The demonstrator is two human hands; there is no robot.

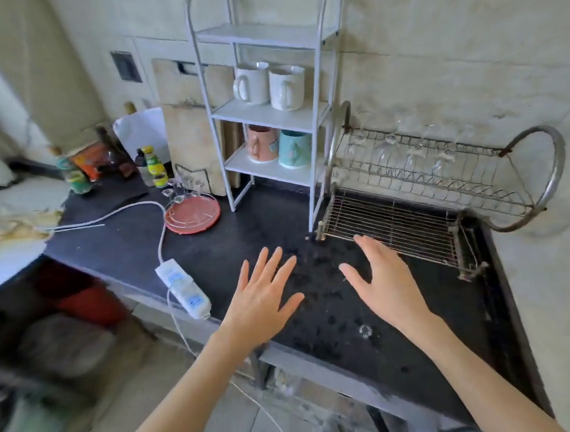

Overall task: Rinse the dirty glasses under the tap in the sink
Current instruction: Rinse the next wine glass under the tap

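Note:
Several clear stemmed glasses [416, 151] hang upside down on the upper tier of a metal dish rack [392, 224] at the back right of the dark counter [233, 250]. My left hand [264, 298] hovers over the wet counter with fingers spread, holding nothing. My right hand [384, 280] is also open, its fingertips near the front edge of the rack's lower grid. No sink or tap is in view.
A white shelf unit [272, 115] holds several mugs. A red round tray [192, 213] and a white power strip [184, 287] with its cable lie on the left. Bottles [154, 166] and cutting boards [188, 128] stand at the back. Water drops dot the counter.

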